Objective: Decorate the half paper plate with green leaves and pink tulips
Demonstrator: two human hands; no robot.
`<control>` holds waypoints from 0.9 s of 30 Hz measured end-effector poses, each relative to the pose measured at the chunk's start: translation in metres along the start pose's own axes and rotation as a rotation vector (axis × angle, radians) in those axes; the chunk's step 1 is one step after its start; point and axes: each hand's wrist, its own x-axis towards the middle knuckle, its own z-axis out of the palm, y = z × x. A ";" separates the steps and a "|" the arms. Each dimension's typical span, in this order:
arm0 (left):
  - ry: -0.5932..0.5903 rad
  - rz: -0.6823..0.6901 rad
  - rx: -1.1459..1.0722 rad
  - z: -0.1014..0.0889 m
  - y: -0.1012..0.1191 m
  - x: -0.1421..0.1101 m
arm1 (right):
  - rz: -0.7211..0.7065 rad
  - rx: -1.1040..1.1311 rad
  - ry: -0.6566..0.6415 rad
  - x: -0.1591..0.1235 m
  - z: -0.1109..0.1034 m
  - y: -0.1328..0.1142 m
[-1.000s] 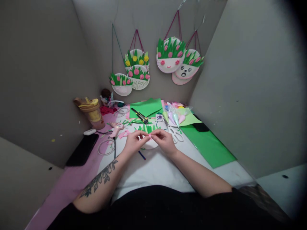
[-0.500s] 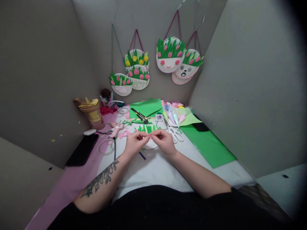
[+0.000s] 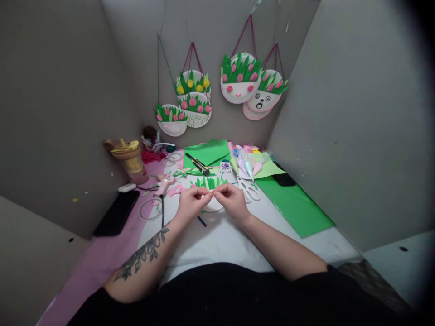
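Observation:
My left hand and my right hand meet at the fingertips, thumbs and forefingers pinched together. Between them is a small pink paper piece, almost wholly covered by the fingers. Just beneath and behind the hands lies a white paper plate with green paper grass along its top; the hands hide much of it. White-handled scissors rest right of my right hand. A pink glue gun lies left of my left hand, and a dark blue pen pokes out below the plate.
A box cutter lies on green paper at the back. Filled piping bags and a green sheet are on the right. A tumbler and black phone stand left. Decorated paper plates hang on the wall.
Both hands stay pinched together in nearly the same place. Less of the pink piece shows between the fingertips now.

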 end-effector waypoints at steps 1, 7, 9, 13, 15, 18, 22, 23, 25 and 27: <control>-0.002 0.000 -0.002 0.000 -0.001 0.000 | 0.005 -0.002 0.003 0.000 0.000 -0.001; 0.002 -0.007 -0.019 0.002 -0.005 -0.001 | 0.021 0.001 0.015 0.000 0.001 -0.001; 0.008 -0.013 -0.019 0.003 -0.006 -0.001 | 0.023 0.004 0.010 -0.001 0.002 0.000; 0.023 0.000 0.000 0.004 -0.010 -0.001 | 0.013 0.020 0.026 -0.001 0.004 0.002; 0.030 0.020 0.018 0.005 -0.012 0.000 | 0.006 0.038 0.037 0.000 0.005 0.003; 0.032 0.011 0.010 0.005 -0.011 0.000 | 0.022 0.041 0.036 0.001 0.005 0.005; 0.026 -0.075 -0.136 0.004 -0.007 0.002 | 0.074 0.044 0.021 0.004 0.002 0.006; 0.028 -0.091 -0.160 0.004 -0.007 0.003 | 0.087 0.047 0.019 0.005 0.000 0.006; 0.040 -0.112 -0.183 0.003 -0.007 0.004 | 0.106 0.041 0.020 0.007 -0.004 0.007; 0.042 -0.122 -0.179 0.001 -0.008 0.005 | 0.104 0.005 0.002 0.009 -0.007 0.007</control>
